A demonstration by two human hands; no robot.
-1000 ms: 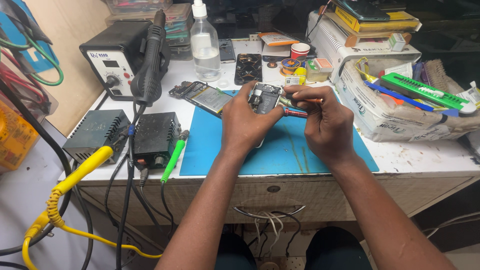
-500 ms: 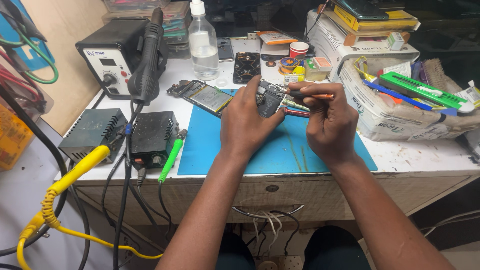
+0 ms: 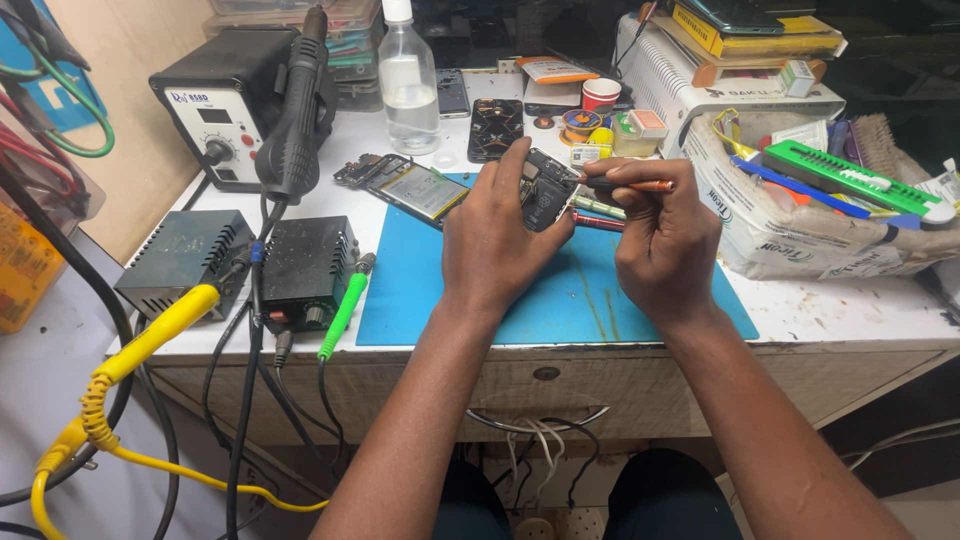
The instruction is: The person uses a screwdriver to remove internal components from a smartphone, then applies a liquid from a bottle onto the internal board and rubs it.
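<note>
While left hand [image 3: 500, 240] grips, phone [image 3: 545, 188], screwdriver [image 3: 625, 184] touching

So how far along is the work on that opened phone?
Done: the phone is open, its insides exposed, and a separated panel lies on the blue mat. In hand: the left hand holds the phone while the right hand points an orange-handled screwdriver at it. Left: it is not reassembled.

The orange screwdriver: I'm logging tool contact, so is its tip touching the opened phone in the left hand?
Cannot tell. In the head view the orange screwdriver in the right hand reaches the opened phone held by the left hand, but the tip is too small to see.
</note>
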